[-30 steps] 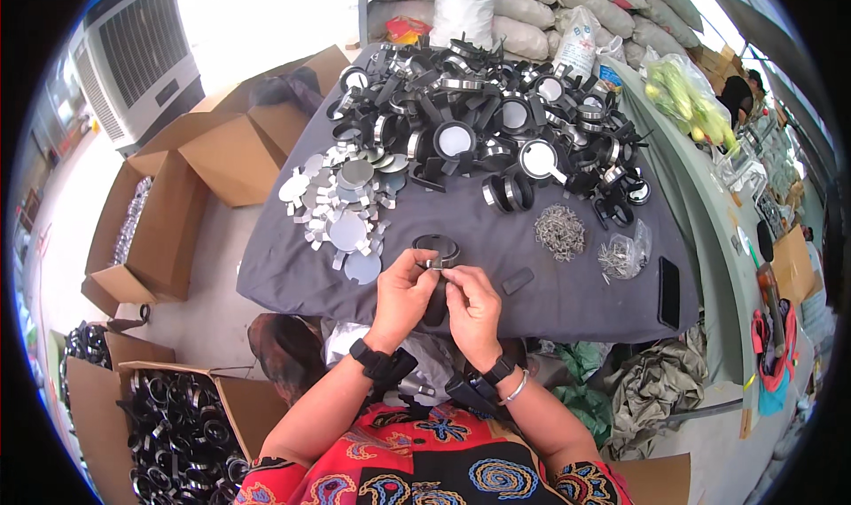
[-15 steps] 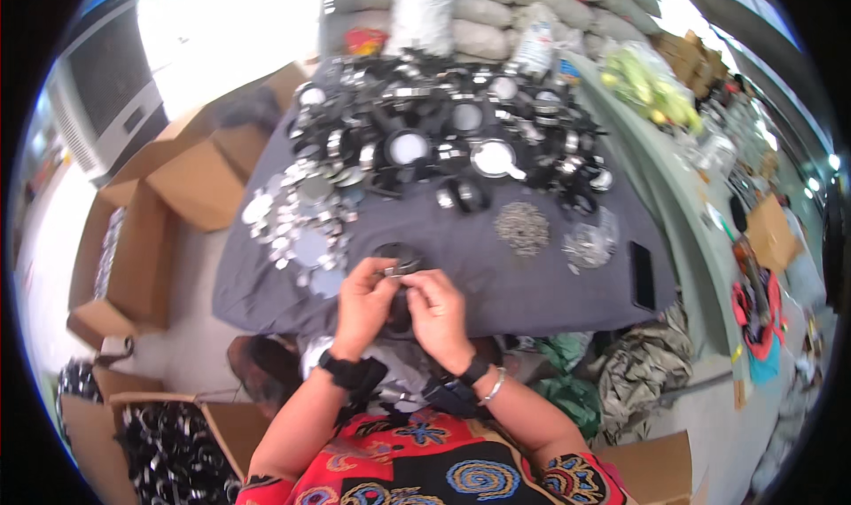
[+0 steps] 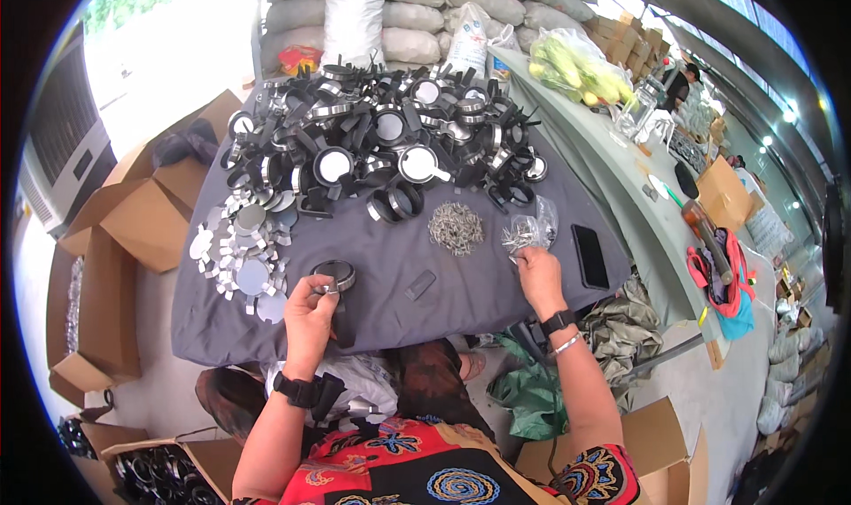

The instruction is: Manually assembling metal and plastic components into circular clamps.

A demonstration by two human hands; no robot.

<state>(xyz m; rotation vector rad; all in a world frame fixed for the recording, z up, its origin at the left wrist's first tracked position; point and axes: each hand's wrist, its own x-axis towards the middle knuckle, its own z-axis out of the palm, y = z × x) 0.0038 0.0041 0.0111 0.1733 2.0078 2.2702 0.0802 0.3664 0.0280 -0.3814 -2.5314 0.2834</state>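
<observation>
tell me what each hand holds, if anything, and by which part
The left hand pinches a black-and-silver ring by the near side of its band. The right hand is at small metal pieces; whether it grips one cannot be told.

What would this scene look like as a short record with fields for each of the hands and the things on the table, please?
Left hand: pinches a black ring part with a metal band
Right hand: at small metal parts by a clear bag; grip unclear
Between hands: flat black piece
Left pile: grey discs with tabs
Centre pile: small metal bits
Far side: heap of black and silver rings
Near right edge: black phone
Cover: dark grey cloth
</observation>
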